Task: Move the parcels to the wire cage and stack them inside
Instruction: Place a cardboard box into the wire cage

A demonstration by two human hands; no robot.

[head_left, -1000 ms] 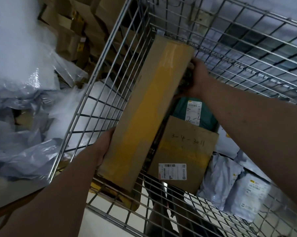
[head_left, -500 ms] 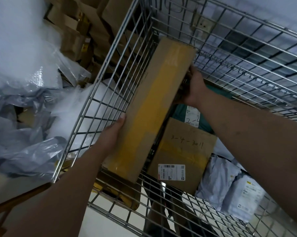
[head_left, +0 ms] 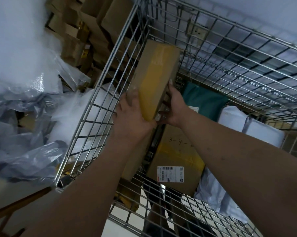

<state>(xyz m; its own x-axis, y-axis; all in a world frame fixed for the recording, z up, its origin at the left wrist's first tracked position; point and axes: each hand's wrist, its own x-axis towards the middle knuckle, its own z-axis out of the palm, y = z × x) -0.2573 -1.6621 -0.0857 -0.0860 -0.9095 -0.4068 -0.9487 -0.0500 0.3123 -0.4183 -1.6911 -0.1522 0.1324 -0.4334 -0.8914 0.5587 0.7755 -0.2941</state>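
Hands meet at the near end of a long cardboard parcel (head_left: pixel 154 77) inside the wire cage (head_left: pixel 87 120), where it leans steeply along the cage's left wall with its far end up near the far-left corner. The left hand (head_left: pixel 132 115) wraps its fingers over the parcel's near left edge. The right hand (head_left: pixel 173 106) grips the near right edge, thumb pointing up along the side and fingers curled beneath.

Half a second ago the hands were spread apart: the left held the lower left edge and the right was clamped midway up the opposite side. A second ago the right hand reached close to the far end. Since then the parcel has travelled deeper into the cage and towards its far-left corner. Both forearms now stretch over the cage's near rail.

Below the held parcel, on the cage floor, lies a labelled box (head_left: pixel 176 161) with handwritten numbers and a barcode sticker. A green bag (head_left: pixel 204 100) sits beyond it towards the far wall. A white parcel (head_left: pixel 247 125) rests against the cage's right side, and grey mailers (head_left: pixel 218 199) fill the near-right corner. These have not shifted.

Outside the cage's left wall, crumpled plastic bags (head_left: pixel 24 151) are heaped, with stacked cardboard boxes (head_left: pixel 96 31) beyond them.
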